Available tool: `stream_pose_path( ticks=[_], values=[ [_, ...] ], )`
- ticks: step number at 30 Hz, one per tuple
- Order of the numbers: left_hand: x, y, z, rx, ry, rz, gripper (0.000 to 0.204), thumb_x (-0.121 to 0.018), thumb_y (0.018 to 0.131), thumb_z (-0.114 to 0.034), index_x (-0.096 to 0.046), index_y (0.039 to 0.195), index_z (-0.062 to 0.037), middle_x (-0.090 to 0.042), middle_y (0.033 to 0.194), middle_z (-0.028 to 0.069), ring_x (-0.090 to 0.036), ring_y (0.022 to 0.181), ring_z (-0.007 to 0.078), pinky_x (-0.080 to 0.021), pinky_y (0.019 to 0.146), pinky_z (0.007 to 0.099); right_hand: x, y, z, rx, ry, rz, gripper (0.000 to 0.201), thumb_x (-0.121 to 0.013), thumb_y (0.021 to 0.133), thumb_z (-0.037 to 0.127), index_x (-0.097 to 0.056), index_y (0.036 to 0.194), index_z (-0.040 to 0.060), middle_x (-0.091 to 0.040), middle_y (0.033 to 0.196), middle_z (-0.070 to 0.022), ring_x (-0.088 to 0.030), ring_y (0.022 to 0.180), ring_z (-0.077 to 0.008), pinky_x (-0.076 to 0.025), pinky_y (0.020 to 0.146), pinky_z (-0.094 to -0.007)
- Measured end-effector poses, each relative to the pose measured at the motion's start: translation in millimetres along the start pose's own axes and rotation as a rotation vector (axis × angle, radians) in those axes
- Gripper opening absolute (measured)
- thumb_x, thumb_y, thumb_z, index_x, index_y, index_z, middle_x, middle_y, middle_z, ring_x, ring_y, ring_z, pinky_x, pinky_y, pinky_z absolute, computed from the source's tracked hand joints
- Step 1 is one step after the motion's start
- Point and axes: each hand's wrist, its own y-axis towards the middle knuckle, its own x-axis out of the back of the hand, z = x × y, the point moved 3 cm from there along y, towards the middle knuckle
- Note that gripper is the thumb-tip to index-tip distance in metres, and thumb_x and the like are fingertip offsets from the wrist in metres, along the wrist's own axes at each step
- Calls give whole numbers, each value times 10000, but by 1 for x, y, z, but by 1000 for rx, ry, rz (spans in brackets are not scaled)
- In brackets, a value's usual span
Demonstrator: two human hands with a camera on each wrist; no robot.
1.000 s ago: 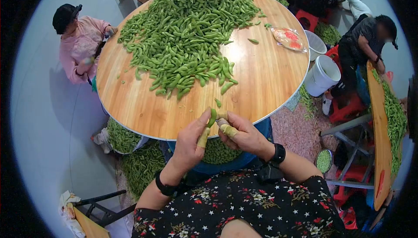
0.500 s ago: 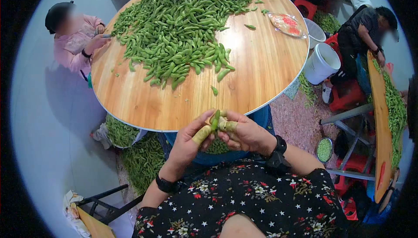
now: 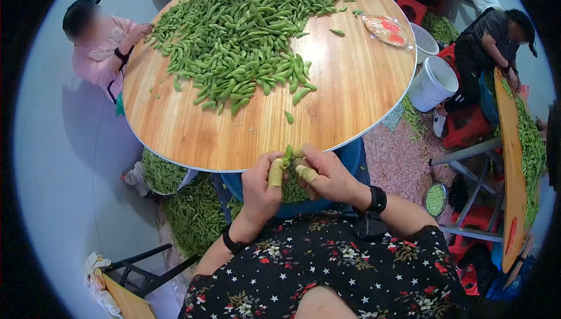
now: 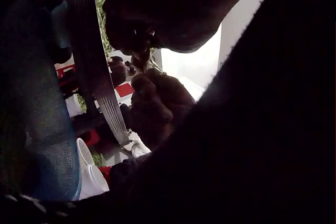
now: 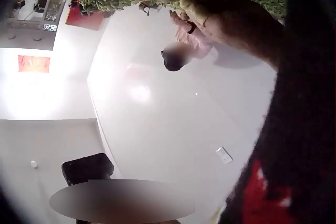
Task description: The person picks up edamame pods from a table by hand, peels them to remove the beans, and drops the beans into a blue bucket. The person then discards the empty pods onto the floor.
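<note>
Both hands (image 3: pixel 286 173) meet just off near table (image 3: pixel 350 97) edge, pinching one green pod (image 3: pixel 287 154) — left hand (image 3: pixel 261 187) and right hand (image 3: pixel 324 176) each curled round it. Best split along seam over blue basin (image 3: pixel 353 158), not floor.

Over the last second the hands have closed in on each other at the near edge of the tabletop (image 3: pixel 350 85). The left hand (image 3: pixel 261 187) has turned, its taped thumb now upright against the edamame pod (image 3: pixel 287 154). The right hand (image 3: pixel 327 176) has drawn nearer the body. The person in pink (image 3: pixel 102 47) has reached an arm to the pod heap (image 3: pixel 245 33).
</note>
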Motion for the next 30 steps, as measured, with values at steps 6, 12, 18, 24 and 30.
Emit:
stream_pose_path(
  ticks=[6, 12, 18, 24, 30],
  values=[
    [-2, -3, 6, 306, -207, 64, 147, -520, 902, -69, -587, 1016, -4, -632, 808, 170, -646, 724, 322, -500, 636, 347, 9, 0, -1, 160, -199, 81, 125, -546, 892, 118, -501, 940, 12, -549, 704, -22, -533, 588, -107, -442, 529, -260],
    [0, -2, -9, -110, 86, 46, 166, -576, 847, -36, -576, 1010, -7, -626, 845, 181, -636, 760, 341, -507, 657, 357, 14, 5, -5, 175, -103, -177, 283, -668, 840, 172, -546, 1043, 18, -583, 795, -16, -551, 692, -82, -476, 606, -269],
    [6, 4, -17, -235, 220, 201, 206, -603, 814, -41, -570, 1014, -3, -618, 843, 197, -628, 772, 359, -501, 644, 384, 12, 7, 2, 18, -47, -97, 274, -680, 793, 174, -507, 934, 16, -515, 694, -75, -559, 678, -186, -471, 653, -324],
    [3, 2, -6, -45, 48, 220, 246, -607, 767, -16, -570, 1010, -4, -605, 779, 195, -618, 694, 359, -492, 601, 415, 13, 7, -3, 113, -83, -41, 328, -689, 819, 153, -554, 1082, 9, -611, 929, -38, -567, 855, -95, -476, 775, -260],
    [0, 1, -14, -274, 298, 184, 286, -596, 745, 6, -545, 1026, 15, -596, 762, 198, -614, 701, 366, -493, 607, 415, 5, 7, 1, 92, -189, -116, 239, -611, 769, 46, -547, 997, 23, -551, 816, -40, -521, 750, -108, -446, 680, -260]
  ],
)
